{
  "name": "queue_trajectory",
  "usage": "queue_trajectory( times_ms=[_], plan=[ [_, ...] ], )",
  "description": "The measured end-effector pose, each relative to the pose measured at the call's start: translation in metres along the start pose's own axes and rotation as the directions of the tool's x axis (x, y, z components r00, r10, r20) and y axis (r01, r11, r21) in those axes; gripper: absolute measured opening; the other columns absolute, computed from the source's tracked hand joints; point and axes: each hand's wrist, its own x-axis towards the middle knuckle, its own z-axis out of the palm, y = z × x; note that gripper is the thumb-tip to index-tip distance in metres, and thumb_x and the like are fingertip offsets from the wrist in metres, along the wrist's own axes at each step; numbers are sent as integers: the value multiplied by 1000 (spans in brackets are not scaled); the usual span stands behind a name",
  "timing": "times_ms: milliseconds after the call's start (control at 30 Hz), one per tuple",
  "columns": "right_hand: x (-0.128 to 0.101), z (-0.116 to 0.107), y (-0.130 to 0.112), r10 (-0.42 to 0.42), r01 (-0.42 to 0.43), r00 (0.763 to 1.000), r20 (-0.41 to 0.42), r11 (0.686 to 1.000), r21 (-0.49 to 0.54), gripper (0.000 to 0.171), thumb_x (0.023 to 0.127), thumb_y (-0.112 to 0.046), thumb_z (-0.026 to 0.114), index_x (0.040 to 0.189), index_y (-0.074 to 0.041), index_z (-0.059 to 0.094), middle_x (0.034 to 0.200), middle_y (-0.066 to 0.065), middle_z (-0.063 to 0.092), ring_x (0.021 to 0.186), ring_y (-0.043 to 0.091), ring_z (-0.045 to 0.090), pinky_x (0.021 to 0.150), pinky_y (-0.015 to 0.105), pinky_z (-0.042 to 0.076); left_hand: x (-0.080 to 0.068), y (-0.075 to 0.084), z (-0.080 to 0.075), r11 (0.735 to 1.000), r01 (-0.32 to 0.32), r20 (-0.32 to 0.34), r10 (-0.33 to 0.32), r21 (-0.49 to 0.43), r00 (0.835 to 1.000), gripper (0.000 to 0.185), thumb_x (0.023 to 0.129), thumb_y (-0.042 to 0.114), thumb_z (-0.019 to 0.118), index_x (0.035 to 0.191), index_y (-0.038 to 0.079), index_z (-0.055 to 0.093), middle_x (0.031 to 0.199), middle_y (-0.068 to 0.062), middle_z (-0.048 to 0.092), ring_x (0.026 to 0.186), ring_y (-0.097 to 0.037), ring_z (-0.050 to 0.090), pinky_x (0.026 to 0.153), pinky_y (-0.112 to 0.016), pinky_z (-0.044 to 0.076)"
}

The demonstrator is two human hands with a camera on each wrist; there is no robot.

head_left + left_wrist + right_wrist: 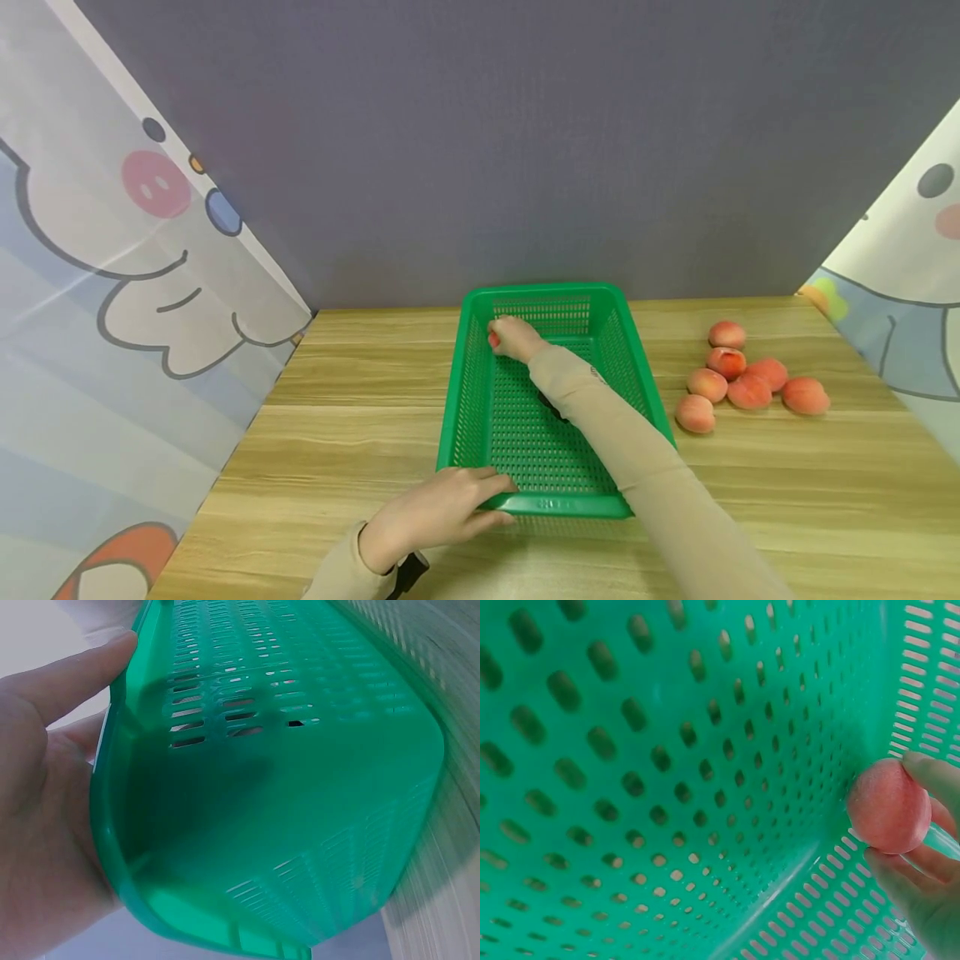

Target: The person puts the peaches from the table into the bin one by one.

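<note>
A person's right hand [516, 337] reaches deep into a green basket [480, 392] at the centre of the head view, its fingers [919, 874] curled around a pink peach [889, 806] near the basket's far left corner. In the right wrist view the peach hangs at right of frame, close to the slotted wall and just above the floor; whether it touches either cannot be told. The left hand [435, 512] grips the near rim at the lower centre of the head view, thumb [79, 671] over the edge and palm against the outer wall.

Placing the fruit well likely means lowering it until it sits on the floor before the fingers loosen, while the left hand keeps the basket from sliding on the wooden table [360, 392].

The peach is nearly round, with no clear long axis; its stem end cannot be made out. The basket's long axis runs from lower frame toward the grey back wall [480, 142], open side up.

Six more peaches [742, 379] lie clustered on the table at right of frame, apart from the basket.
</note>
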Motion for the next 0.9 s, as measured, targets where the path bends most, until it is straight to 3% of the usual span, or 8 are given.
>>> queue_trajectory(
  times_ms=[900],
  plan=[
    [0, 3, -1, -5, 6, 1000, 4, 999, -34, 38, 79, -15, 67, 112, 0, 57, 102, 13, 58, 89, 24, 55, 72, 32, 46, 0, 1, 0, 1000, 6, -4, -6, 13, 1000, 20, 87, 28, 55, 99, 12, 58, 82, 7, 56, 71, 4, 49, 63, -8, 39]
  ],
)
